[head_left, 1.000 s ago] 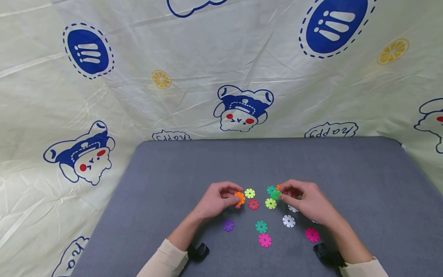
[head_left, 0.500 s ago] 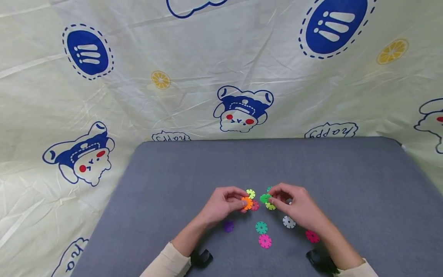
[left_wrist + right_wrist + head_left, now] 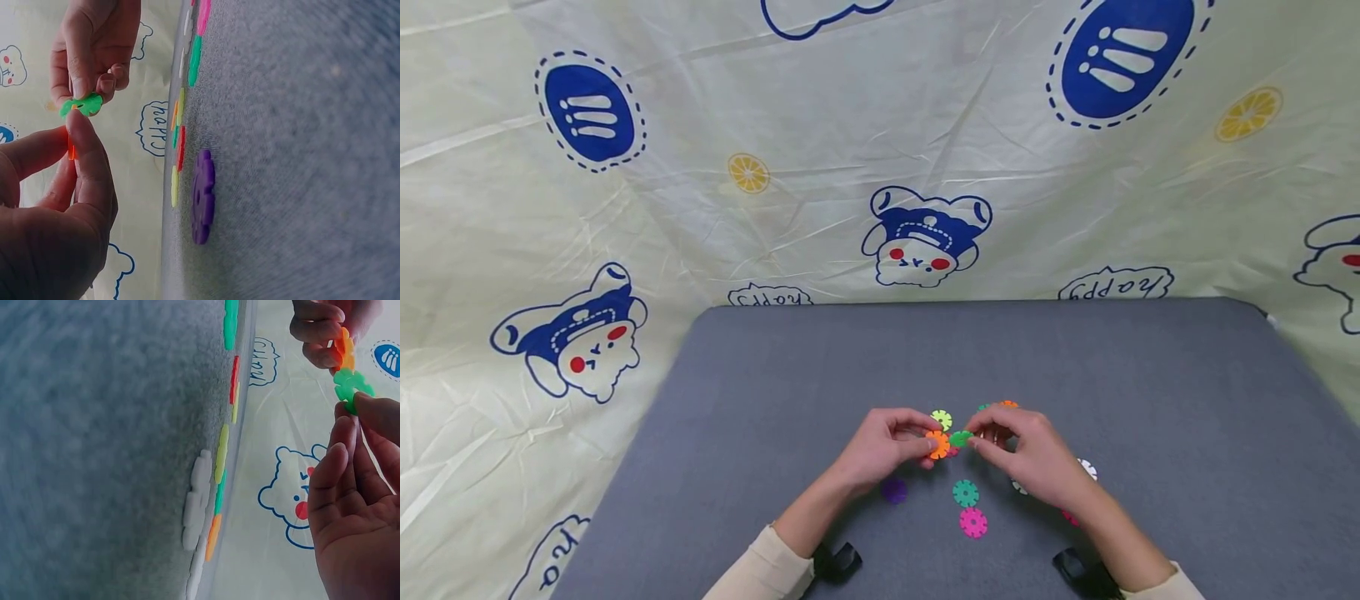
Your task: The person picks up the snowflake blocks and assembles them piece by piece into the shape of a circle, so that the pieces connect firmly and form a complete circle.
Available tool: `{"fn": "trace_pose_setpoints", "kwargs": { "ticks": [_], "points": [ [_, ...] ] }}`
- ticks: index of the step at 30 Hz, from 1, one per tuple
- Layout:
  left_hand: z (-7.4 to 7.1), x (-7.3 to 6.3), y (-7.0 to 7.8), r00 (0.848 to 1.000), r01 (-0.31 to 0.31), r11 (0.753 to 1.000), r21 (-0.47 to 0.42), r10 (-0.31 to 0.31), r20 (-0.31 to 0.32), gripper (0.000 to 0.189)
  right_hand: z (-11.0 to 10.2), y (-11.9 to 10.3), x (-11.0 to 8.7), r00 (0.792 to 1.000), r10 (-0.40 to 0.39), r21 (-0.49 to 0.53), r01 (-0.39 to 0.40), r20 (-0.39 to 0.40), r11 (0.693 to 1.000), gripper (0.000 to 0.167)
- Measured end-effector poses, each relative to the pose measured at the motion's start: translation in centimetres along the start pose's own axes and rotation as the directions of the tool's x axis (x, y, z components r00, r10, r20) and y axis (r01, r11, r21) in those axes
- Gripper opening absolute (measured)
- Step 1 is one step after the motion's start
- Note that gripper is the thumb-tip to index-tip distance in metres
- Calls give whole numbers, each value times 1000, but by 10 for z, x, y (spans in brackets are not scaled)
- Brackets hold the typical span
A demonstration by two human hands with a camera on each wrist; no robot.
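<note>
My left hand (image 3: 887,446) pinches an orange notched plastic disc (image 3: 937,444) between thumb and fingers, above the table. Opposite it, my right hand (image 3: 1030,450) pinches a bright green notched disc (image 3: 960,438) by its edge. In the left wrist view the green disc (image 3: 82,105) lies turned across the orange disc (image 3: 71,144), their edges meeting at the notches. The right wrist view shows the orange disc (image 3: 345,350) right against the rim of the green one (image 3: 352,386). Fingertips cover part of both discs.
On the grey table (image 3: 775,358) lie more notched discs: purple (image 3: 894,490), teal (image 3: 966,493), pink (image 3: 973,522), yellow-green (image 3: 941,419) and white (image 3: 1087,469). An orange disc (image 3: 1009,404) and others sit partly hidden behind or under the hands. A printed sheet (image 3: 820,233) hangs behind the table.
My right hand has moved left with the green disc, bringing it to the orange one and turning it flatter to the view. My left hand has shifted slightly right and down with the orange disc.
</note>
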State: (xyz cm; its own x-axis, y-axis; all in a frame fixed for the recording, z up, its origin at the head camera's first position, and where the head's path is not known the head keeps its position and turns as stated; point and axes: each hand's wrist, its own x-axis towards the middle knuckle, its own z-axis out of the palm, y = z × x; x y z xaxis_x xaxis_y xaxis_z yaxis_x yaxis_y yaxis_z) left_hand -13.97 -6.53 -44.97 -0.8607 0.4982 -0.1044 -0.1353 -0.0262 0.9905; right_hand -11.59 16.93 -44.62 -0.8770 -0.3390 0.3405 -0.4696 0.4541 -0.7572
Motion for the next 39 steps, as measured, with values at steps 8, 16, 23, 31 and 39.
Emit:
{"fn": "trace_pose_setpoints", "kwargs": {
  "ticks": [8, 16, 23, 31, 39],
  "points": [
    [3, -1, 0, 1000, 1, 1000, 17, -1, 26, 20, 3, -3, -1, 1000, -25, -8, 26, 16, 1000, 28],
    [3, -5, -2, 1000, 17, 1000, 11, -17, -17, 18, 9, -6, 0, 999, -39, 13, 39, 9, 999, 28],
    [4, -3, -1, 999, 26, 1000, -7, -26, -27, 18, 9, -7, 0, 999, -30, 4, 31, -21, 1000, 30],
    [5, -4, 0, 999, 24, 1000, -12, -25, -36, 15, 11, -8, -1, 997, -64, 13, 64, -49, 998, 32],
    [5, -2, 0, 999, 32, 999, -26, -32, -20, 18, 12, -8, 1, 994, -87, 9, 88, -58, 996, 30]
  ]
}}
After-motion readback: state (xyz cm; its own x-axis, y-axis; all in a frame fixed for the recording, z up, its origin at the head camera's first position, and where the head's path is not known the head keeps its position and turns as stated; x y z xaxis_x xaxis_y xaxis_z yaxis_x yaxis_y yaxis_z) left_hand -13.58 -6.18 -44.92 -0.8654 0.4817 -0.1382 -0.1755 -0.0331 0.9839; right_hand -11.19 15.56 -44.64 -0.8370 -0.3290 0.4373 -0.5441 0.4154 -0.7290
